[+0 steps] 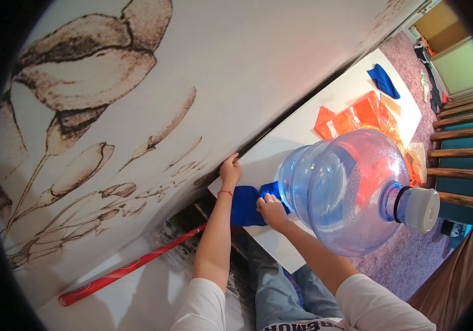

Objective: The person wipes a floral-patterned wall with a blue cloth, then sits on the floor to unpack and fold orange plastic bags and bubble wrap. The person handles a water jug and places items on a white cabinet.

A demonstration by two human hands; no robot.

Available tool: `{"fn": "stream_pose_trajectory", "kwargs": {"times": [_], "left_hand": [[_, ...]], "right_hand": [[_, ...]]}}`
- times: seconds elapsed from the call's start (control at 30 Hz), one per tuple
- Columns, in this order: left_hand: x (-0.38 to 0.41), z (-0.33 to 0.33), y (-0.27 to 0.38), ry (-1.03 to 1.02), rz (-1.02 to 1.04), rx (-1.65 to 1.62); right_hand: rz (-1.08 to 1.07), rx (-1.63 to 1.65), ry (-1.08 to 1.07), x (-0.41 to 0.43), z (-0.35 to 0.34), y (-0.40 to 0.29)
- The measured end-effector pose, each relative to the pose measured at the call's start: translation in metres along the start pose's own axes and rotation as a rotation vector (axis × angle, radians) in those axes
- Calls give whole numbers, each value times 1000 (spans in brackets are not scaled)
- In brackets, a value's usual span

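In the head view, my right hand (pixel 272 212) has its fingers bent onto a blue cloth (pixel 244 207) and seems to pinch it. The cloth lies at the near end of a white table (pixel 257 165), partly hanging past its edge. Beside the table's wall-side edge is my left hand (pixel 231 169), where some fingers are hidden, so its hold is unclear. A large clear-blue water bottle (pixel 335 190) with a whitish cap (pixel 421 210) stands on the table just right of my right hand, hiding part of the cloth.
A crumpled orange plastic bag (pixel 360 113) and a second blue cloth (pixel 384 82) lie farther along the table. The wall (pixel 228 74) bears a flower print. A red tube (pixel 133 267) slants at lower left. Wooden slats (pixel 462 152) rise beyond the carpet (pixel 385 275) at right.
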State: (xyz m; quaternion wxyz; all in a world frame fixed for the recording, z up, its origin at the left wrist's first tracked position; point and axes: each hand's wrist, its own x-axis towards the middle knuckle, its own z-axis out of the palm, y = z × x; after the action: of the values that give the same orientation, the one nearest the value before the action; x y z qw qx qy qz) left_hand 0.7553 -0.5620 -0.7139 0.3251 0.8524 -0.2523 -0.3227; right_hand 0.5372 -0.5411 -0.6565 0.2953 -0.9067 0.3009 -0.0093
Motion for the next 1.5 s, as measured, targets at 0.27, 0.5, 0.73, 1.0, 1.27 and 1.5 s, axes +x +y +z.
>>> {"fn": "stream_pose_trajectory", "kwargs": {"times": [0.27, 0.5, 0.73, 1.0, 1.27, 1.5], "left_hand": [[-5, 0, 2, 118, 230, 200], [-1, 0, 37, 74, 393, 558], [2, 1, 32, 78, 492, 616], [0, -10, 36, 50, 585, 633], [1, -6, 33, 74, 474, 585], [-2, 1, 25, 224, 376, 250]], "right_hand": [[-1, 8, -4, 1, -2, -2], [-7, -22, 0, 0, 2, 2], [-11, -20, 1, 0, 3, 3], [-9, -3, 12, 1, 0, 1], [6, 5, -3, 1, -1, -1], [-7, 6, -7, 2, -1, -3]]}}
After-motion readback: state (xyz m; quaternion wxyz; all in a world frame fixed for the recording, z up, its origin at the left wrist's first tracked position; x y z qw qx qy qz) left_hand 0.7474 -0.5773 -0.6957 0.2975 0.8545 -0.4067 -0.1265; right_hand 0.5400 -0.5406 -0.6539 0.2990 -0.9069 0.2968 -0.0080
